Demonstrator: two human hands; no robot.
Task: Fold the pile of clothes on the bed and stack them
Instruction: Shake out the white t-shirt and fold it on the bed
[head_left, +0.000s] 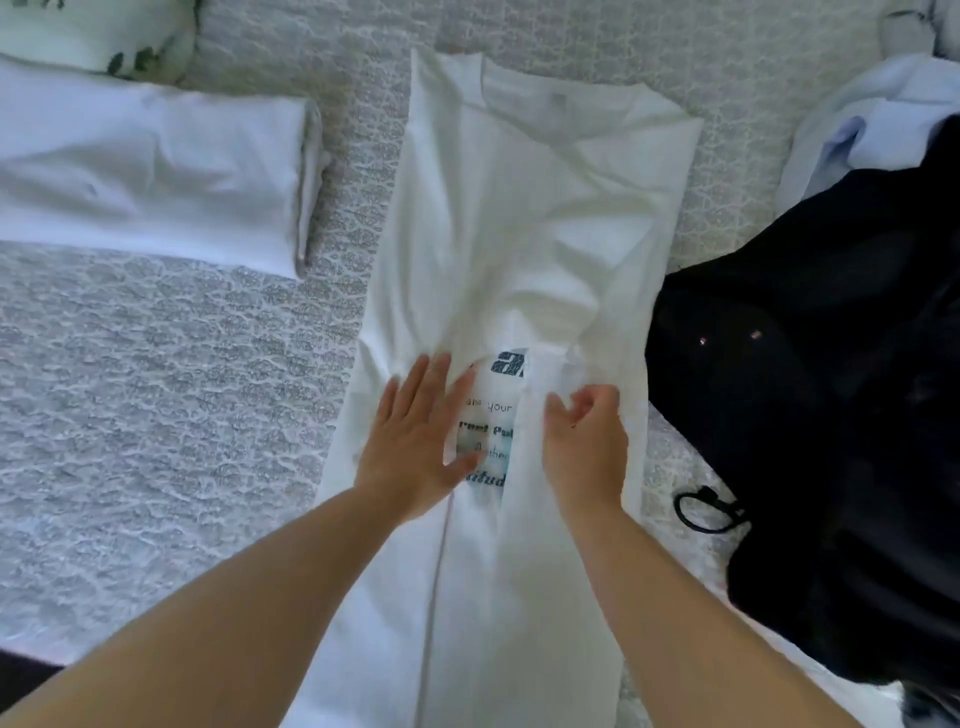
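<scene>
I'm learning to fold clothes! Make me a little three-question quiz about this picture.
1. True or false: the left hand lies flat on the white T-shirt.
2. What is the right hand doing? A) pinching a fold of the T-shirt B) holding the black garment
3. Fill in: the folded white garment lies on the person's ____ side.

Key: 1 true; 2 A; 3 left.

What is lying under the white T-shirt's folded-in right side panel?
Under the right side panel of the white T-shirt, printed lettering shows only in the gap beside the left hand. The right hand pinches the flap's edge; the rest of the print is covered.
</scene>
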